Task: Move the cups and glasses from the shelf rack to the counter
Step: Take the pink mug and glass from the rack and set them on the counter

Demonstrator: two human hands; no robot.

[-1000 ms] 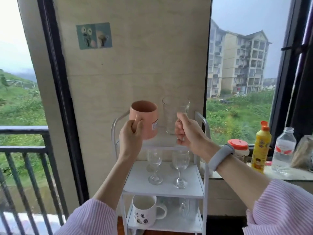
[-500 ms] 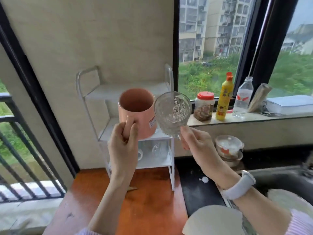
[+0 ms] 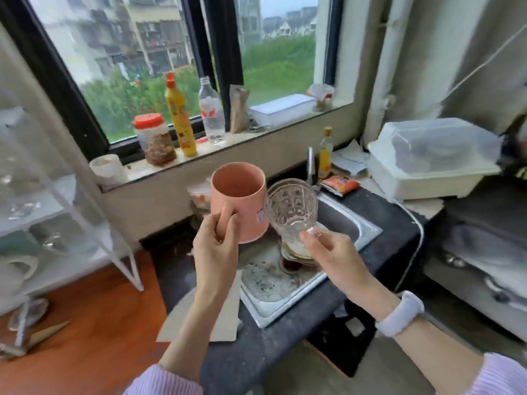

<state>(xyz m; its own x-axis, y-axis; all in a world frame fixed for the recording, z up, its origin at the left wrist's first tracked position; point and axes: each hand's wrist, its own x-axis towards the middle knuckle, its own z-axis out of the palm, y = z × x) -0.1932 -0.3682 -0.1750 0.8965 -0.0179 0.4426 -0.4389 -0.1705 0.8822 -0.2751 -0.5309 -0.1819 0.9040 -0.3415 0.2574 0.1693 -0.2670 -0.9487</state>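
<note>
My left hand (image 3: 216, 246) grips the handle of a pink mug (image 3: 242, 199), held upright in the air above the dark counter (image 3: 288, 346). My right hand (image 3: 332, 256) holds a clear patterned glass (image 3: 291, 205) by its base, tilted with its mouth toward me, over the steel sink (image 3: 339, 223). Mug and glass nearly touch. The white shelf rack (image 3: 94, 232) stands blurred at the far left, with a white mug (image 3: 12, 273) and some glassware still on its shelves.
Dirty dishes lie in the sink. A red-lidded jar (image 3: 155, 141), a yellow bottle (image 3: 179, 118) and a clear bottle (image 3: 211, 112) stand on the windowsill. A covered dish rack (image 3: 430, 161) sits at right. Cardboard (image 3: 199, 320) lies on the counter's left part.
The view has swung right from the rack to the sink and counter. Both hands carried the mug and the glass along, away from the rack.
</note>
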